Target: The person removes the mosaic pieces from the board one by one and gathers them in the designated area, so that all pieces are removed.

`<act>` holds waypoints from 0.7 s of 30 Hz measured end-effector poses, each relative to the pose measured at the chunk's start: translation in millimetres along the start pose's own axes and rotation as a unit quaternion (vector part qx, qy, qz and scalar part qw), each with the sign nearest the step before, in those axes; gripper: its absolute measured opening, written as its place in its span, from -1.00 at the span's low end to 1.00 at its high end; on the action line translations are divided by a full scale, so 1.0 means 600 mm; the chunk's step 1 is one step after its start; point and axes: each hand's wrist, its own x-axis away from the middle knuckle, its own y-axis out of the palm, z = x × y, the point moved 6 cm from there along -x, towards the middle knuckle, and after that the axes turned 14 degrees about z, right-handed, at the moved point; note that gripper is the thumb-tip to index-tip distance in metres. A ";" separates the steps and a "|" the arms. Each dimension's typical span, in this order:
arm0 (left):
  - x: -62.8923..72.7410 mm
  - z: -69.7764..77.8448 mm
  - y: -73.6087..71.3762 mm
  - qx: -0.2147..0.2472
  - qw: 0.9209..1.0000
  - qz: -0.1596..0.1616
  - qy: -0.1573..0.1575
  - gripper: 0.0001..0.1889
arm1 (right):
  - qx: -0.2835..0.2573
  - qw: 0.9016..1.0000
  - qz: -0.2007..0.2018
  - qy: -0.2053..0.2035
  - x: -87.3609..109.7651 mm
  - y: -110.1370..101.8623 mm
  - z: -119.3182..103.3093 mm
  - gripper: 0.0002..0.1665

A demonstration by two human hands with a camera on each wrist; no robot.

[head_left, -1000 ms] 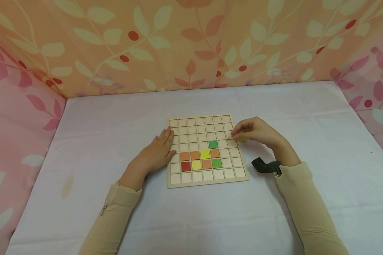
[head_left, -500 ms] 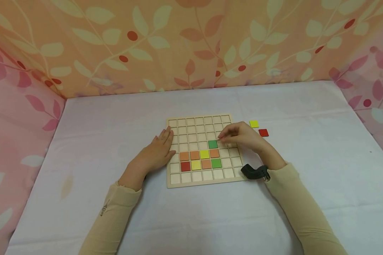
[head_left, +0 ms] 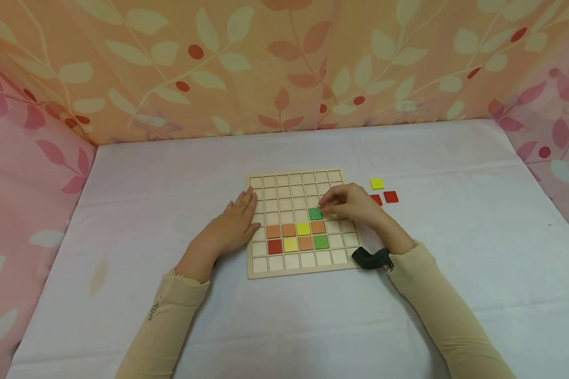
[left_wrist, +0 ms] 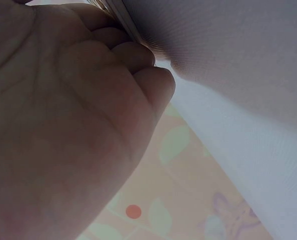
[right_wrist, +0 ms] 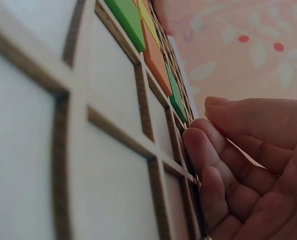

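Observation:
A square-celled wooden grid board (head_left: 286,274) lies on the cloth, with coloured square tiles in some cells. My left hand (head_left: 234,223) rests flat across its left edge, fingers straight; the left wrist view shows its palm (left_wrist: 73,100) close up. Over the right part of the board is my right hand (head_left: 353,202), fingers bent and thumb near the index finger. Its fingertips (right_wrist: 196,142) sit low at the cells beside the upper green tile (head_left: 315,213). I cannot tell whether a tile is between them. Below that tile run orange, yellow, red and green ones, including an orange tile (head_left: 318,227).
Loose on the cloth right of the board are a yellow tile (head_left: 376,183), a red tile (head_left: 391,197) and another red tile (head_left: 376,199), partly behind the right hand. A black wrist mount (head_left: 372,258) overlaps the board's lower right corner. Patterned curtains (head_left: 284,63) border the table.
My right hand has moved left from the board's right edge to beside the upper green tile, uncovering the loose yellow and red tiles. My left hand keeps its place.

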 end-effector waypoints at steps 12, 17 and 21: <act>-0.001 0.000 0.000 -0.002 1.000 -0.002 -0.002 -0.27 | 0.020 1.000 0.009 -0.010 -0.002 0.005 0.005 -0.79; -0.001 -0.001 0.000 0.000 1.000 -0.002 -0.003 -0.27 | 0.033 0.999 0.009 -0.024 0.000 0.007 0.002 -0.79; 0.000 0.000 0.000 0.000 1.000 0.000 -0.001 -0.27 | 0.051 0.998 0.011 -0.034 0.001 0.007 -0.001 -0.81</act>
